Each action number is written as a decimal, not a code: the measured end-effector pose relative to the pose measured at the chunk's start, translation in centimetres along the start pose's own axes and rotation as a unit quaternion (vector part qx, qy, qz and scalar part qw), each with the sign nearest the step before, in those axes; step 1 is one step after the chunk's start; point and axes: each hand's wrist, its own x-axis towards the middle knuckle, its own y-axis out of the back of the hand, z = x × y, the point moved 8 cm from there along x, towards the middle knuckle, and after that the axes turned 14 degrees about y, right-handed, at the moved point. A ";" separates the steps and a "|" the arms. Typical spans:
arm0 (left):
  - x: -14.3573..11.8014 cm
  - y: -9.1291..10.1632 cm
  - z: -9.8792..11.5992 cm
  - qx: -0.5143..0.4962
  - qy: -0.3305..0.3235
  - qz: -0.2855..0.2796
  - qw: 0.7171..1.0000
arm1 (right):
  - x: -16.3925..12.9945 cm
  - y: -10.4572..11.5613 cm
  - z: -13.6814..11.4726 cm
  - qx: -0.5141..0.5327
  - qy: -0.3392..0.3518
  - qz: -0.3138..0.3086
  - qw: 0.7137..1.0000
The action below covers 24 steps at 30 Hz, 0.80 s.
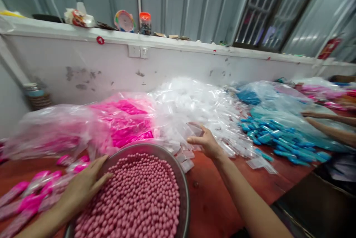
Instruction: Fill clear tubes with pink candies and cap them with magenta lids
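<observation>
1. Left hand point(83, 186): grip open, fingers flat on the metal bowl point(183, 186) rim w/ pink beads point(136, 197), at 7 o'clock.
2. Right hand point(205, 143): grip open, holds nothing, fingertips touch clear bag pile point(194, 108) at 12 o'clock.

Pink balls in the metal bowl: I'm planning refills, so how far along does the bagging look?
Done: a few filled pink packets lie by the left hand. In hand: that hand rests on the pink balls at the metal bowl rim; the right hand reaches the empty clear bags. Left: the bowl looks nearly full.
</observation>
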 end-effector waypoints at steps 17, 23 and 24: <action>-1.9 1.1 12.0 0.140 -0.206 0.005 0.968 | -4.8 -13.9 -0.2 -0.145 -0.031 -0.318 0.937; -2.7 2.3 11.5 0.129 -0.197 0.000 0.972 | -5.6 -15.0 -3.1 -0.233 0.049 -0.303 0.923; -2.9 2.4 11.9 0.125 -0.200 0.000 0.972 | -6.1 -15.7 -3.2 -0.195 0.020 -0.320 0.927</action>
